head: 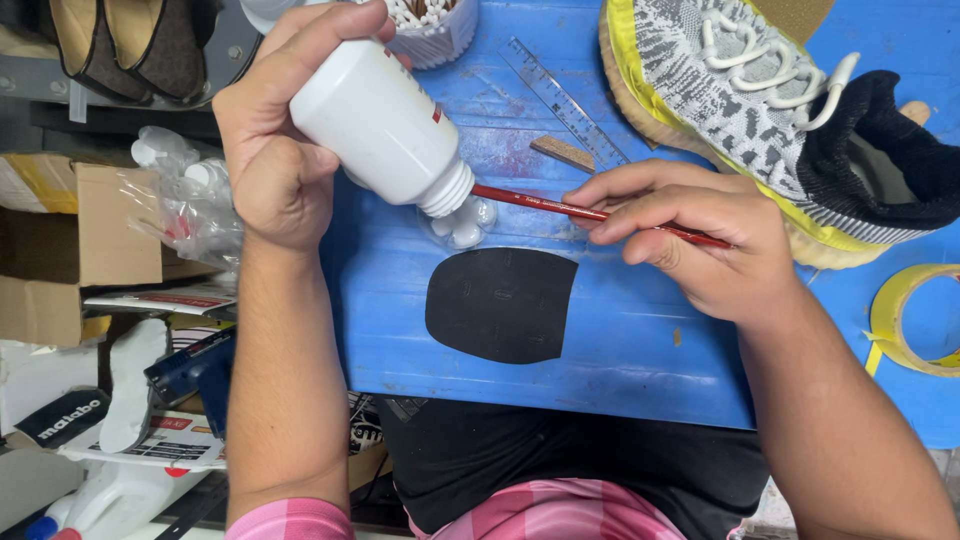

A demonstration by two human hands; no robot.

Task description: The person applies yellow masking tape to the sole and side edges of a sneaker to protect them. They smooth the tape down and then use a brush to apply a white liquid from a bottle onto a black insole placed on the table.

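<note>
While left hand (275,150) tips white bottle (375,120), red stick (560,207) in right hand (690,240)

Left hand (275,150) tips a white bottle (385,125) over a small, seemingly clear dish (462,225); right hand (690,235) holds a red stick (590,211).

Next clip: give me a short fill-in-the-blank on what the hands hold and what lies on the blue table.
1. The left hand tips a ____ plastic bottle mouth-down.
2. The right hand holds a thin ____ stick toward the bottle's mouth.
3. The flat black sole piece lies on the ____ table.
4. The sneaker has ____ laces.

Missing words: white; red; blue; white
</note>
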